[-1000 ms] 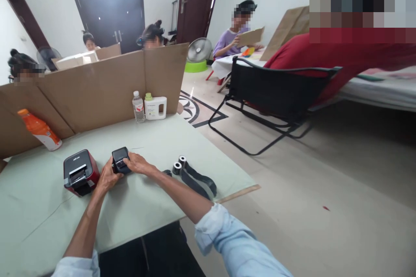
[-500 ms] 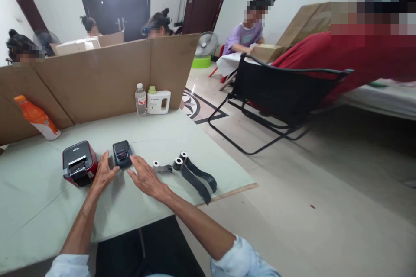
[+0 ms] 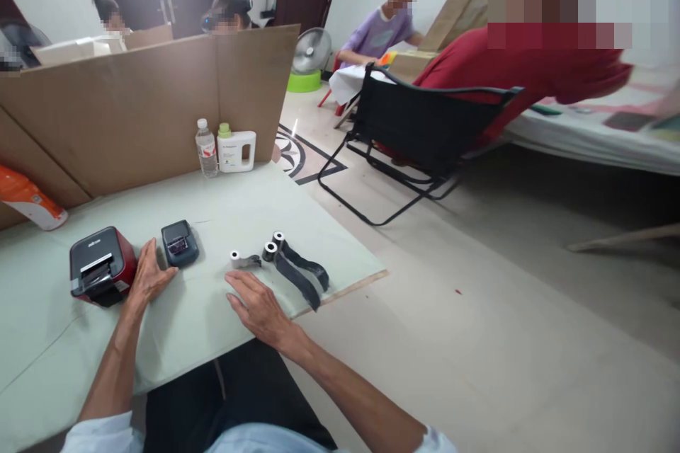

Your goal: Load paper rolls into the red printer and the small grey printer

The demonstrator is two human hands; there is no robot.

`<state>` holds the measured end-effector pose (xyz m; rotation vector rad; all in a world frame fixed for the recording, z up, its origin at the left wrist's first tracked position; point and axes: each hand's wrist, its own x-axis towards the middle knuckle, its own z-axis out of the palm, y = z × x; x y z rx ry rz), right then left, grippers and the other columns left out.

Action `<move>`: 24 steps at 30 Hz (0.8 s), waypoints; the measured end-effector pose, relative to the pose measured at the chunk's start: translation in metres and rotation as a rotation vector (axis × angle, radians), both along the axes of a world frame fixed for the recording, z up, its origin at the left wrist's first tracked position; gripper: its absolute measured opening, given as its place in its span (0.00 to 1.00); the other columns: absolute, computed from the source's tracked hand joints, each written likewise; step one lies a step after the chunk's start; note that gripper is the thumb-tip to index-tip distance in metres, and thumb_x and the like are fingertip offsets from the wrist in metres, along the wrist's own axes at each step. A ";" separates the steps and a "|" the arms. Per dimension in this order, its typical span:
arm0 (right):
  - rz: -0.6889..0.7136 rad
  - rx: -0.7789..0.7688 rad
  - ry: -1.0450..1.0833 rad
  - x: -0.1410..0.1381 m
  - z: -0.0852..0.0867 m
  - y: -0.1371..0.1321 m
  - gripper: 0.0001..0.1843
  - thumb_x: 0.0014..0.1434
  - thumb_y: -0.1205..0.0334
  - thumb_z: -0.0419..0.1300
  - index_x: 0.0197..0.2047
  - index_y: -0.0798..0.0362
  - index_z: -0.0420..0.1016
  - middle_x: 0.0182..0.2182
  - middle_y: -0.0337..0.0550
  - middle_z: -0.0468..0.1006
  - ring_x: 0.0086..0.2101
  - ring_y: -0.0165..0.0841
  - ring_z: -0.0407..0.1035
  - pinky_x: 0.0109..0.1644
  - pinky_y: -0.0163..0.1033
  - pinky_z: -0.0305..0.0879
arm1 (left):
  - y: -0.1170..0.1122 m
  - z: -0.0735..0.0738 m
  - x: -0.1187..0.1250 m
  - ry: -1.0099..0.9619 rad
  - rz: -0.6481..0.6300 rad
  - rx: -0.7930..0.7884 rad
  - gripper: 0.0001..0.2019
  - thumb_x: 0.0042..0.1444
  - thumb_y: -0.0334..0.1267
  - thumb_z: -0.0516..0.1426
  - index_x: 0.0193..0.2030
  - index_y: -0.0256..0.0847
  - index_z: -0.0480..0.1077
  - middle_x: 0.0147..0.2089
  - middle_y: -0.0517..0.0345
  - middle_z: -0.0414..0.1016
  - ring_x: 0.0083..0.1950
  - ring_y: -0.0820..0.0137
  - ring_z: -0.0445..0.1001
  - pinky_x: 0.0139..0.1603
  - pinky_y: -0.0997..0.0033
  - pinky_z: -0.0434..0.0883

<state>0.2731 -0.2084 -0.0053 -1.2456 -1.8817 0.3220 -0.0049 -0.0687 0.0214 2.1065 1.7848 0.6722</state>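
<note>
My left hand [image 3: 149,276] is open between a black and red label printer [image 3: 102,265] and a small dark portable printer [image 3: 179,243], its fingers beside the red printer's right side. Whether it touches either one I cannot tell. My right hand [image 3: 260,303] is open over the table with nothing in it, just in front of a small white-cored roll [image 3: 241,260]. Two larger rolls of black ribbon lie to its right; the nearer ribbon roll [image 3: 290,274] and the farther ribbon roll [image 3: 302,259] have their loose ends trailing toward the table's right edge.
A cardboard screen [image 3: 154,106] stands along the back of the pale table [image 3: 191,325]. Before it are an orange bottle [image 3: 32,199], a water bottle [image 3: 207,148] and a white jug [image 3: 236,150]. Beyond the table's right edge stands a black folding chair [image 3: 430,127]; other people sit nearby.
My right hand has moved away from the small printer, rightward and nearer to me, toward the rolls. My left hand stays between the two printers. The camera view has shifted right.
</note>
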 end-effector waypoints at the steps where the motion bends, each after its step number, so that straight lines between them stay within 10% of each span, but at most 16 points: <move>1: -0.022 0.006 0.013 0.006 -0.002 -0.003 0.20 0.71 0.66 0.54 0.62 0.54 0.77 0.55 0.58 0.81 0.56 0.46 0.75 0.62 0.56 0.74 | -0.001 0.001 0.001 0.009 -0.013 0.000 0.48 0.49 0.44 0.66 0.75 0.33 0.54 0.75 0.32 0.59 0.78 0.42 0.58 0.78 0.41 0.59; 16: -0.294 -0.059 0.072 0.049 -0.018 -0.019 0.18 0.71 0.63 0.52 0.56 0.51 0.80 0.50 0.55 0.83 0.52 0.46 0.77 0.61 0.55 0.75 | -0.050 0.039 0.085 -0.011 -0.192 0.336 0.19 0.58 0.34 0.60 0.57 0.42 0.69 0.54 0.45 0.73 0.59 0.50 0.72 0.63 0.48 0.73; 24: -0.188 -0.048 0.162 0.034 -0.014 -0.019 0.18 0.71 0.63 0.53 0.57 0.50 0.79 0.49 0.53 0.83 0.51 0.44 0.78 0.59 0.53 0.77 | -0.007 0.037 0.028 -0.096 -0.066 0.182 0.44 0.49 0.44 0.69 0.72 0.40 0.60 0.71 0.38 0.63 0.72 0.44 0.65 0.65 0.43 0.73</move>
